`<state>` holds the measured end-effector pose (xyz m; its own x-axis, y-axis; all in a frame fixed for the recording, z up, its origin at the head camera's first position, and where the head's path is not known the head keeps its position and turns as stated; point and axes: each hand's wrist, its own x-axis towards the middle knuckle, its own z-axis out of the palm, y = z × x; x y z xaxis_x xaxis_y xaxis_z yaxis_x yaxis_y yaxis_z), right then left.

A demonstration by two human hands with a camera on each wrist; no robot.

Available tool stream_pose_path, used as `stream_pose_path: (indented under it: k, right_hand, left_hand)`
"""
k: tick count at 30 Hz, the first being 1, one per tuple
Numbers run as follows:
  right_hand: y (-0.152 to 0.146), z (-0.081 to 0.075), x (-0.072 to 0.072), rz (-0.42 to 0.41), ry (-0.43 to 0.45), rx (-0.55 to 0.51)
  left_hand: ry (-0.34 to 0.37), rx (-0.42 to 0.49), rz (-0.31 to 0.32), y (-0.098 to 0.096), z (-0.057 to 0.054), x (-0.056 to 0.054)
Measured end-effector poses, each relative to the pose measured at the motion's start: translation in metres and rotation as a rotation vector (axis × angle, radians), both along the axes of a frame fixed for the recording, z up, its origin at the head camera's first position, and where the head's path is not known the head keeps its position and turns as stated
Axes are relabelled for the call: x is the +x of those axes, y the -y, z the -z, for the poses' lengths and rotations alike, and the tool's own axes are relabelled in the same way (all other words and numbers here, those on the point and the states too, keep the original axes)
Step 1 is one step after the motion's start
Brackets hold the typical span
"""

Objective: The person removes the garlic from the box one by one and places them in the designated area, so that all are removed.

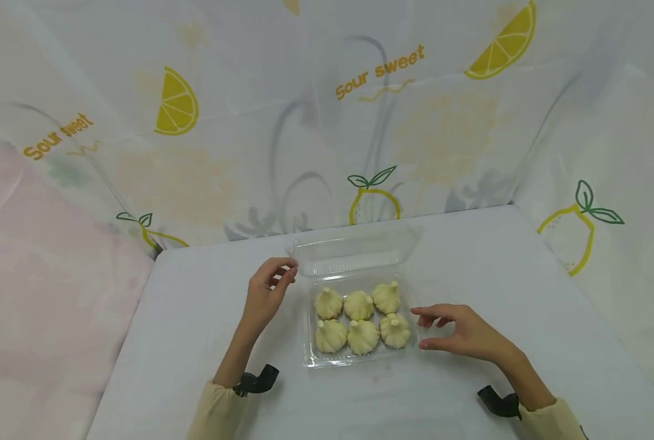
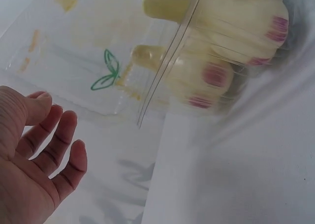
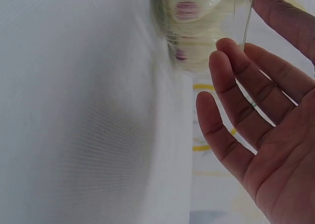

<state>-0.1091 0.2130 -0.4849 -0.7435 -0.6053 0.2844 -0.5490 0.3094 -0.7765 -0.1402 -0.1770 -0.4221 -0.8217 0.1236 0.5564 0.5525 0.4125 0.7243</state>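
A clear plastic clamshell box (image 1: 332, 360) lies on the white table with its hinged lid (image 1: 354, 247) raised at the back. Several pale garlic bulbs (image 1: 362, 337) sit in it in two rows, stems up; through the box wall in the left wrist view, a garlic bulb (image 2: 202, 81) shows purple patches. My left hand (image 1: 268, 290) pinches the lid's left corner between thumb and forefinger, the other fingers loosely bent. At the box's right side is my right hand (image 1: 461, 333), thumb and fingers spread apart, fingertips (image 3: 229, 47) right by the rim.
A white cloth with lemon prints (image 1: 283, 153) hangs behind the table (image 1: 195, 318) and at its sides. Dark curved wrist mounts (image 1: 258, 380) stick out from both forearms, just above light sleeves.
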Motion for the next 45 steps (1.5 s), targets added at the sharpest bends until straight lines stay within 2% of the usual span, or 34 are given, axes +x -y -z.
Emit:
stream_pose_path:
  k: [8,14,22,23,29,30,33,34,38,41,45]
  right_hand:
    - [0.001,0.001,-0.001,-0.018,-0.019,-0.001]
    - [-0.001,-0.002,-0.003,-0.026,-0.004,0.033]
    - [-0.003,-0.001,-0.004,-0.023,-0.017,0.049]
    - [-0.002,-0.001,-0.004,-0.022,-0.017,0.051]
    - [-0.002,-0.002,-0.004,-0.016,-0.003,0.068]
    - [-0.002,-0.002,-0.004,-0.016,0.0,0.071]
    - [-0.002,-0.004,-0.004,-0.017,0.01,0.078]
    - [-0.002,-0.004,-0.004,-0.018,0.012,0.08]
    - [0.0,-0.005,-0.005,-0.021,0.014,0.084]
    - [0.0,-0.006,-0.005,-0.023,0.011,0.08]
    - [-0.001,-0.006,-0.003,-0.019,0.007,0.071]
  left_hand:
    - [0.055,0.057,-0.07,-0.004,0.007,-0.009]
    - [0.115,0.107,-0.082,-0.005,0.018,-0.015]
    - [0.176,0.075,-0.107,-0.007,0.023,-0.018]
    - [0.191,0.064,-0.116,-0.005,0.027,-0.02]
    - [0.263,0.049,-0.125,-0.007,0.03,-0.019]
    - [0.27,0.054,-0.122,-0.009,0.025,-0.017]
    - [0.298,0.064,-0.128,-0.011,0.024,-0.017]
    - [0.3,0.062,-0.13,-0.009,0.028,-0.018]
    - [0.327,0.071,-0.128,-0.006,0.03,-0.02]
    - [0.345,0.095,-0.1,-0.004,0.031,-0.021]
    - [0.388,0.124,-0.079,0.0,0.049,-0.031]
